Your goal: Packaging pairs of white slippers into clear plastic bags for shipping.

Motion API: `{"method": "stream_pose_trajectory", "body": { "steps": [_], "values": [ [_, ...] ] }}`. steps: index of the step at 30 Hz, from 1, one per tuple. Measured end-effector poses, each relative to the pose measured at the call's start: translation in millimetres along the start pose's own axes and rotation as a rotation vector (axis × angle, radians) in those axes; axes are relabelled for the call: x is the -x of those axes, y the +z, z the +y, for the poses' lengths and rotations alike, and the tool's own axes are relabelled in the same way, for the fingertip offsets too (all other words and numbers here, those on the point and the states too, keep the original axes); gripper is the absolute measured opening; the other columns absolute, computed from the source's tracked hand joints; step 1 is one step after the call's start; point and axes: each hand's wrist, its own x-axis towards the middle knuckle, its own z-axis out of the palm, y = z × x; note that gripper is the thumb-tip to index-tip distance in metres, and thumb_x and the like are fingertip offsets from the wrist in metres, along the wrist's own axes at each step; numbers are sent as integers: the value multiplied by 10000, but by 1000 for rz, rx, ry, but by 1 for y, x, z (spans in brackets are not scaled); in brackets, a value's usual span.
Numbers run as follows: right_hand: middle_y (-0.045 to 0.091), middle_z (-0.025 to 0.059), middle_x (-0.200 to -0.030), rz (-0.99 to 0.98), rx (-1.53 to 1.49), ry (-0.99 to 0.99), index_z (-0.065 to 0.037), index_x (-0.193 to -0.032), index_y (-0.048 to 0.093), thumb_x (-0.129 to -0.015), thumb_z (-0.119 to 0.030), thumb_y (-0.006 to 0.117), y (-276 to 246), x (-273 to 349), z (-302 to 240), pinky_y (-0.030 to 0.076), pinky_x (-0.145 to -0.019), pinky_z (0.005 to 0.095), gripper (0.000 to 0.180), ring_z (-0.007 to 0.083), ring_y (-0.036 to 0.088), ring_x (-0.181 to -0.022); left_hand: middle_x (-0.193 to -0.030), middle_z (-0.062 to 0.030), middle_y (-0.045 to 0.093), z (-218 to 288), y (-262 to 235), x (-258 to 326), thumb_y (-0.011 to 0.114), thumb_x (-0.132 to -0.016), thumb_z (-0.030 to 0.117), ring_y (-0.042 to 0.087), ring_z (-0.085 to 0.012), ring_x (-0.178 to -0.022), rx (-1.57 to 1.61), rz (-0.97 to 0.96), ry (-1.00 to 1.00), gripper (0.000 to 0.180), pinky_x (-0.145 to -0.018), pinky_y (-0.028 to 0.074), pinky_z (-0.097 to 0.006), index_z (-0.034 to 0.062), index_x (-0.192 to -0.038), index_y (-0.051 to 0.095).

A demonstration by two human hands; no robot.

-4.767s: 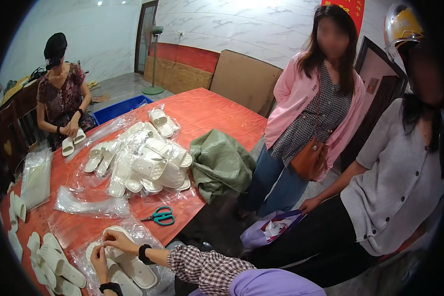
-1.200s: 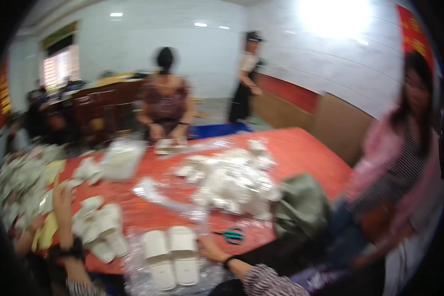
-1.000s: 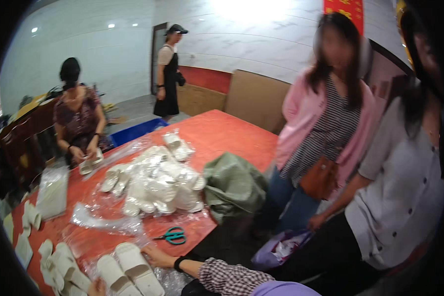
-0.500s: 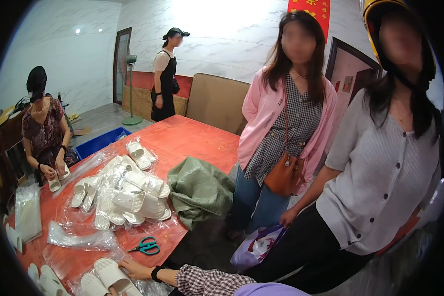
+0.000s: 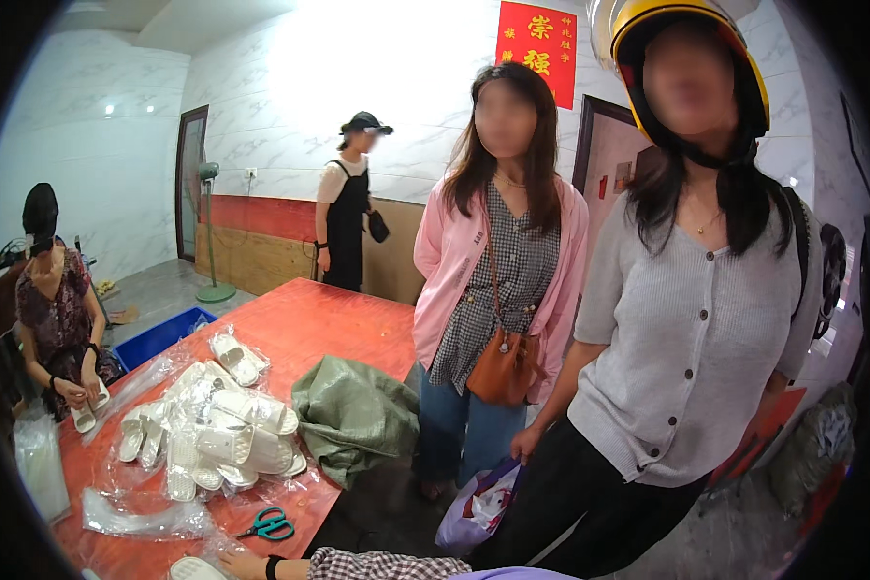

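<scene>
At the bottom edge of the head view, my right hand (image 5: 246,565) lies low over the table, partly cut off. Its fingers stretch leftward beside a cream slipper (image 5: 195,568), close to or touching its edge; the thumb is hidden. A checked sleeve covers that forearm, with a dark band at the wrist. My left hand is out of the picture. Teal-handled scissors (image 5: 273,524) lie just beyond my right hand. Left of them is a stack of clear plastic bags (image 5: 145,517). Farther off, white slippers (image 5: 227,440) in clear wrapping form a heap.
A green woven sack (image 5: 353,416) rests on the red table's (image 5: 300,314) right edge. Two people stand at the right, one holding a purple bag (image 5: 478,507). Another person sits at the left handling a slipper (image 5: 85,418), near a blue crate (image 5: 164,338). Someone stands behind the table.
My view has tilted upward and turned right, so the table sits lower and less of my right hand shows. Fingertips by the near slipper have left the picture. The standing person behind has turned slightly.
</scene>
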Motion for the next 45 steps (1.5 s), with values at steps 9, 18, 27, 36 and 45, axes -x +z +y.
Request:
{"method": "stream_pose_trajectory", "body": {
  "steps": [9, 18, 27, 36, 45],
  "values": [
    [325, 274, -1440, -114, 112, -19, 30, -1386, 357, -663, -447, 762, 26, -10, -2, 202, -1139, 458, 956, 401, 281, -1361, -880, -252, 642, -52, -5, 23, 557, -881, 455, 617, -421, -801, -4, 129, -9, 469, -739, 477, -527, -9, -867, 627],
    [325, 423, -1330, -14, 336, -255, 247, -1296, 236, -580, -679, 750, 10, 6, 52, 271, -1094, 477, 1279, 514, 330, -1263, -796, -175, 645, -154, -43, 3, 702, -709, 345, 613, -364, -803, 72, 345, 73, 329, -722, 465, -479, 39, -819, 654],
    [114, 408, -1462, -183, 107, -202, 209, -1388, 88, -555, -772, 701, 29, -48, 25, 127, -1156, 502, 1425, 507, 108, -1395, -1117, -201, 564, -237, -121, -28, 624, -818, 310, 474, -397, -1147, -194, 170, -149, 335, -1026, 305, -566, 80, -1062, 608],
    [119, 398, -1467, -159, 116, -124, 201, -1392, 102, -551, -792, 686, 17, -5, 41, 119, -1154, 510, 1427, 503, 104, -1397, -1289, -250, 488, -242, -114, -26, 519, -866, 239, 403, -419, -1232, -168, 104, -531, 287, -1029, 274, -570, 170, -1102, 666],
    [177, 363, -1473, -71, 146, -154, 165, -1398, 187, -567, -633, 771, 17, 1, 33, 141, -1158, 489, 1291, 473, 150, -1398, -1187, -154, 575, -89, -96, 7, 641, -816, 240, 511, -351, -1136, 119, 286, 86, 321, -976, 385, -467, 85, -1097, 648]
  ]
}}
